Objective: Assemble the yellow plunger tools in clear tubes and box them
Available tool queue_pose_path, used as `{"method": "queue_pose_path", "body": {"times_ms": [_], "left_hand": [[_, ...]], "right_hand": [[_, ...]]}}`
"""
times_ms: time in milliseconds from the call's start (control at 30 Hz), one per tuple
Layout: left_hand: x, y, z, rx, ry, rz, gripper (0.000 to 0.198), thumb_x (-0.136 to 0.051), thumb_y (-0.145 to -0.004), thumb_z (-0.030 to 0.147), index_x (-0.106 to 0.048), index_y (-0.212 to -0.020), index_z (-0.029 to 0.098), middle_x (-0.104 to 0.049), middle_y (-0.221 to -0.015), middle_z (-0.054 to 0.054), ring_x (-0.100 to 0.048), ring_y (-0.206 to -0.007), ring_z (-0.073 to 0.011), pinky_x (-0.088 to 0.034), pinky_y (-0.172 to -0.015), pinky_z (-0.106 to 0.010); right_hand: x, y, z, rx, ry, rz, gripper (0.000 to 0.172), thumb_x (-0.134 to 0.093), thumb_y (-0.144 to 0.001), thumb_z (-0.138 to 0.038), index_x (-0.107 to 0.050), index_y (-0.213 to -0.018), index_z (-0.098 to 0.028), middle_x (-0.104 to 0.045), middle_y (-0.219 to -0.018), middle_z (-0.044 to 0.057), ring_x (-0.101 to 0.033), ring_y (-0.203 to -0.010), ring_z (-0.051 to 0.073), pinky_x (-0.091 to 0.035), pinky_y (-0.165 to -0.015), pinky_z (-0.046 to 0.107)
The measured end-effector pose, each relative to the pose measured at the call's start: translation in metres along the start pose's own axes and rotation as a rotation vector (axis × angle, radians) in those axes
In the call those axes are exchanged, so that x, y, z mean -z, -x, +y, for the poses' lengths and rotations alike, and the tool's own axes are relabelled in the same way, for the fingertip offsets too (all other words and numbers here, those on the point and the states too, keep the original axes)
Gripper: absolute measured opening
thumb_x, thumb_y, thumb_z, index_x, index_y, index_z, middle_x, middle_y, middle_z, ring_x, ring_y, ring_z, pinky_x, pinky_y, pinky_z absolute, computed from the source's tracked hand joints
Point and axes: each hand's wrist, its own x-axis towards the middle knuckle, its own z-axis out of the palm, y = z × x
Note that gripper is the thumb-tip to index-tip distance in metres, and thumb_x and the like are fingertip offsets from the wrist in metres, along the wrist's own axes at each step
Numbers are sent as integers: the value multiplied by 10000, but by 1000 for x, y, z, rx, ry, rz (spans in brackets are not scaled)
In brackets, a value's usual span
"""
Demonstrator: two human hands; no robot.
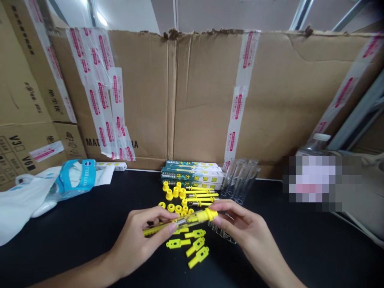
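The left hand (135, 242) and the right hand (249, 230) are both grasping one clear tube (192, 219), which lies tilted in the air above the black surface (66, 256). Inside it are a yellow rod (159, 228) and a small metal sleeve (181, 222), and a yellow cap (210, 215) fits on the end nearest the right hand. The left fingers (159, 212) curl around the tube's middle, while the right fingertips (217, 206) pinch it just beside the cap.

Below the hands lie flat yellow slotted pieces (195, 247), with a loose bundle of clear tubes (222, 233) partly under the right hand. Farther ahead are yellow rings (171, 207), upright yellow caps (169, 195), finished yellow rods with metal ends (199, 196) and more clear tubes (240, 180) (these lean against the cardboard), beside a stack of printed boxes (192, 174).

To the left sit a white plastic bag (24, 204) and a blue packet (78, 180), and a plastic bottle (318, 144) stands to the right, partly hidden by a pixelated patch
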Motion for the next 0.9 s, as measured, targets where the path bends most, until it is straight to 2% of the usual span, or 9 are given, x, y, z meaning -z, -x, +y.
{"method": "queue_pose_path", "body": {"times_ms": [200, 367, 467, 567, 700, 833, 900], "left_hand": [[1, -1, 2, -48, -44, 17, 163, -662, -884, 335, -760, -941, 219, -776, -812, -16, -683, -603, -135, -514, -546, -189], [1, -1, 4, -116, -135, 38, 142, -670, -872, 318, -758, -916, 216, -787, -834, -20, -638, -525, -119, -498, -500, -193], [0, -1, 4, -97, -121, 16, 150, -662, -879, 317, -755, -929, 210, -778, -815, -22, -662, -551, -125, -511, -518, -188], [-1, -1, 4, -70, -70, -7, 163, -641, -896, 313, -745, -969, 211, -760, -792, -14, -688, -596, -127, -519, -543, -174], [-1, 1, 3, -80, -45, -14, 163, -621, -909, 294, -720, -1009, 210, -735, -777, -5, -682, -607, -124, -517, -556, -171], [-1, 3, 2, -158, -56, -45, 217, -575, -918, 239, -683, -1105, 213, -718, -835, -17, -675, -671, -135, -544, -618, -197], [-1, 4, 1, -180, -63, -86, 267, -582, -905, 229, -661, -1160, 217, -711, -868, -24, -671, -680, -142, -548, -594, -200]], "right_hand": [[-1, 1, 1, -86, -36, -43, 293, -800, -739, -447, -782, -945, -238, -744, -993, 66, -704, -879, 228, -587, -800, 320], [0, -1, 3, -119, -46, -67, 242, -791, -749, -457, -771, -814, -224, -730, -812, 29, -673, -758, 175, -565, -721, 258], [-1, -1, 0, -147, -92, -69, 233, -801, -747, -438, -755, -817, -221, -693, -786, 9, -653, -713, 148, -561, -697, 244], [-2, 1, 1, -148, -158, -44, 235, -835, -723, -387, -734, -871, -235, -686, -873, 4, -671, -778, 146, -559, -733, 235], [-7, 3, 8, -168, -261, -44, 322, -874, -678, -339, -711, -939, -243, -693, -963, 18, -698, -850, 177, -573, -798, 277], [-12, 7, 9, -294, -413, -52, 352, -861, -704, -364, -732, -989, -203, -738, -1017, 67, -710, -969, 220, -562, -922, 335], [-13, 9, 6, -365, -502, -80, 360, -856, -722, -358, -736, -1014, -185, -755, -1036, 80, -714, -994, 216, -539, -976, 344]]}}
